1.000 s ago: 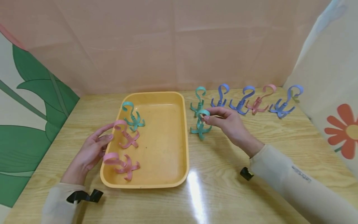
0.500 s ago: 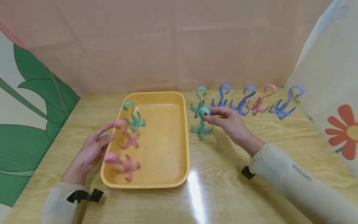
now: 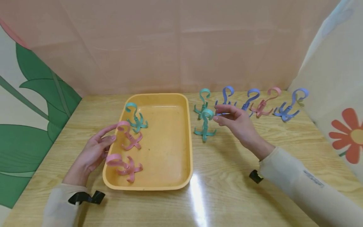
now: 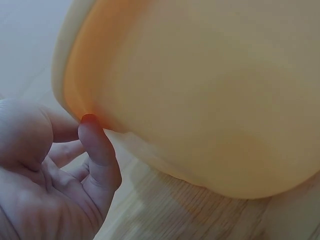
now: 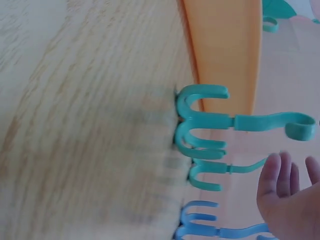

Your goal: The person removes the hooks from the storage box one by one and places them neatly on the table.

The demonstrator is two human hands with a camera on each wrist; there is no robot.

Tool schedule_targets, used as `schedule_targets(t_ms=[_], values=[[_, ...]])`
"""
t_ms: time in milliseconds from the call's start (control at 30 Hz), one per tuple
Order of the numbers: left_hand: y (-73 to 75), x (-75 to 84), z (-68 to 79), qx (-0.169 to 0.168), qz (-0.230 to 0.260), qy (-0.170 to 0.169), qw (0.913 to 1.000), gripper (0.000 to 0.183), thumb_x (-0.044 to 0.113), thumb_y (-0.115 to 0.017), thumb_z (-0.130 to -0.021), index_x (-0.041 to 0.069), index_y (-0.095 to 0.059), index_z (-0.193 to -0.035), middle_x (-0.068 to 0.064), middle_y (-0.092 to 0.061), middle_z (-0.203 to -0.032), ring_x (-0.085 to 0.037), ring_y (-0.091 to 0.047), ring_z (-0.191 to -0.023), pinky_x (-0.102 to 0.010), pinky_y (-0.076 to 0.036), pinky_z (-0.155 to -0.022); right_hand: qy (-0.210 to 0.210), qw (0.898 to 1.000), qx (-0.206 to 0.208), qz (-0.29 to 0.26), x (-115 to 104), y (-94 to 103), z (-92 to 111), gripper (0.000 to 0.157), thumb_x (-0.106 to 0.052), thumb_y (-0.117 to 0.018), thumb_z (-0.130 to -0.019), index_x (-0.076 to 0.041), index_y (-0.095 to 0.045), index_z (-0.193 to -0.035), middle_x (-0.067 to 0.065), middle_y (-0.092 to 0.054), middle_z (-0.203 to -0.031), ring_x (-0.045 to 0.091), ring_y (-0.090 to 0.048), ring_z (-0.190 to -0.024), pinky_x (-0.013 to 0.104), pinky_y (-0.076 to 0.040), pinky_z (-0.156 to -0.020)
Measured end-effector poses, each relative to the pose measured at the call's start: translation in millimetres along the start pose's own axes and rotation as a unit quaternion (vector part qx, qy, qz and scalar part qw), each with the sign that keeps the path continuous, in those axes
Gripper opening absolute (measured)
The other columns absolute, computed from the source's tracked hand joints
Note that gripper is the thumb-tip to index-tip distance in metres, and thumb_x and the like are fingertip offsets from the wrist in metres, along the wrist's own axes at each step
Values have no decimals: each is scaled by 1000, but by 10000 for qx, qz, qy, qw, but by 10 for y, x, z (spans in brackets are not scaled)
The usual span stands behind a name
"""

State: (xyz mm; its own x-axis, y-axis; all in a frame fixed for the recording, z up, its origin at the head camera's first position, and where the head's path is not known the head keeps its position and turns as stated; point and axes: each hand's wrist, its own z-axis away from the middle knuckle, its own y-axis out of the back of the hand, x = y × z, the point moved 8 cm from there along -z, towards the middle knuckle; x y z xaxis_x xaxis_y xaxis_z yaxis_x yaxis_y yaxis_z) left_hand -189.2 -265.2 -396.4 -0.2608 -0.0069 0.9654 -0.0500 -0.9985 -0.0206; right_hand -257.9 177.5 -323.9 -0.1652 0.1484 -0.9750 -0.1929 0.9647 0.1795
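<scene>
My left hand (image 3: 93, 151) grips the left rim of a yellow tray (image 3: 164, 148), thumb on top. In the left wrist view, fingers pinch the tray's edge (image 4: 59, 75). A teal four-pronged hanger hook (image 3: 204, 127) stands upright on the table, right of the tray. My right hand (image 3: 241, 130) is beside its curled top, thumb and fingers apart around nothing. From the right wrist, the fingers (image 5: 284, 172) look straight and clear of the teal hook. Inside the tray's left side lie a teal hook (image 3: 138, 123) and two pink hooks (image 3: 132, 142).
Behind the front teal hook stands another teal hook (image 3: 204, 107). To its right, a row of blue hooks and one pink hook (image 3: 262, 104) runs along the back, ending in a blue hook (image 3: 285, 111). A pink backdrop (image 3: 141, 47) rises behind the wooden table (image 3: 227, 195).
My right hand was pinching the front teal hook's curled top; it has let go and drawn slightly right. The hook stays upright. My left hand keeps its place on the tray.
</scene>
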Motion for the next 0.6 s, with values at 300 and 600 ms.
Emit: schedule_targets(t_ms=[300, 600], values=[[13, 8, 14, 14, -30, 14, 10000, 51, 26, -59, -103, 26, -43, -152, 1, -68, -106, -13, -68, -88, -27, -57, -64, 810, 9945, 596, -282, -371, 6, 80, 33, -3, -74, -90, -5, -67, -122, 6, -64, -121, 19, -59, -105, 21, -51, -85], [3, 8, 7, 9, -3, -23, 10000, 51, 24, -58, -104, 24, -42, -153, 1, -68, -108, -14, -69, -91, -30, -59, -69, 1265, 9904, 193, -524, -696, -396, 183, 30, 4, -72, -89, -1, -66, -118, 8, -63, -118, 26, -58, -104, 25, -53, -84]])
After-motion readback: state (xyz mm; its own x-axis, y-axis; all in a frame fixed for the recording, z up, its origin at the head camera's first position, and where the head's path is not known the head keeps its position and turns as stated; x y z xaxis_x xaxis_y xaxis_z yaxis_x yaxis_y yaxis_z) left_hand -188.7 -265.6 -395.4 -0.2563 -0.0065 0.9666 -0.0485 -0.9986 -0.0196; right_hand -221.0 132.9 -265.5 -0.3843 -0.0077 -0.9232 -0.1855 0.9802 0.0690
